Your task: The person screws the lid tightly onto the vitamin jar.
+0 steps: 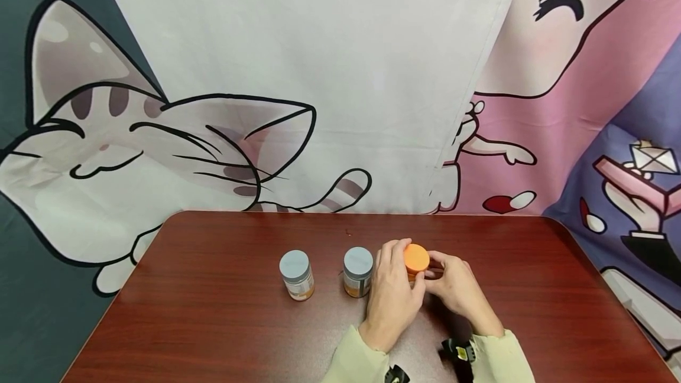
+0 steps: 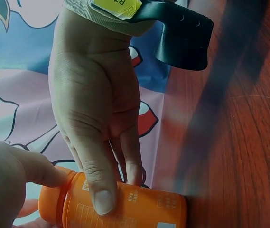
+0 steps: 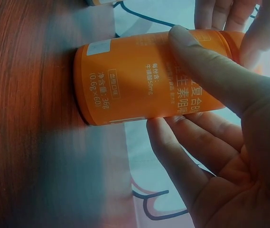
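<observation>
An orange bottle with an orange cap (image 1: pixel 417 258) is between my two hands. My left hand (image 1: pixel 392 297) pinches the cap at the top with its thumb and fingers. My right hand (image 1: pixel 459 288) holds the body (image 3: pixel 125 80) of the bottle, its thumb (image 2: pixel 104 200) lying along the printed side and its fingers on the other side. The bottle stands upright, with its base right at the table surface. White print covers its side in the right wrist view. Close to the left of my left hand stands a jar with a grey-blue lid (image 1: pixel 358 261).
Farther left on the brown wooden table (image 1: pixel 223 336) stands a second jar with a grey-blue lid (image 1: pixel 295 266). A cloth with cartoon animals (image 1: pixel 340 75) hangs behind the table's far edge. A black camera mount (image 2: pixel 184 40) sits on my right wrist.
</observation>
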### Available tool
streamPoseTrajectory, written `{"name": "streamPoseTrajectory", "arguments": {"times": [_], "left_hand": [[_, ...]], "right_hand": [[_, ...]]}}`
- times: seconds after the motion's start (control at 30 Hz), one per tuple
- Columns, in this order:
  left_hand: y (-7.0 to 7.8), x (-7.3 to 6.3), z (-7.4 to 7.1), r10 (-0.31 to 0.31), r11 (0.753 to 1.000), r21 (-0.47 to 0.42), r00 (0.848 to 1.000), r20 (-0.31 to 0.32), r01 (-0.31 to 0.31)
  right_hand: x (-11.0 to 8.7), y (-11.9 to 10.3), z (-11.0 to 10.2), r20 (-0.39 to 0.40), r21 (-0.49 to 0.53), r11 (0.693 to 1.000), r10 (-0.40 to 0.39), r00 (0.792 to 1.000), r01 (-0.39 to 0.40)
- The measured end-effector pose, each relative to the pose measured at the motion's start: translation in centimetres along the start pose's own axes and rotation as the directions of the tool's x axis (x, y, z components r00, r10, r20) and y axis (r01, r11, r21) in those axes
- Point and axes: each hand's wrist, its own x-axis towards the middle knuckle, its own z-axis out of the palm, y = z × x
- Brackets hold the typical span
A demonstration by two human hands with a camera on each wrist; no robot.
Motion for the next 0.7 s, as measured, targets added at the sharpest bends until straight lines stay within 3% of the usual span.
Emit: {"name": "streamPoseTrajectory", "arguments": {"times": [0.27, 0.7], "left_hand": [[-0.07, -0.01, -0.04, 0.033, 0.999, 0.017, 0.999, 0.0, -0.033], [0.15, -0.35, 0.32, -0.022, 0.999, -0.034, 0.999, -0.036, 0.021]], "right_hand": [[-0.03, -0.02, 0.06, -0.009, 0.007, 1.0, -0.004, 1.0, 0.004], [-0.03, -0.04, -0.13, -0.007, -0.078, 0.997, -0.017, 1.0, 0.016]]}}
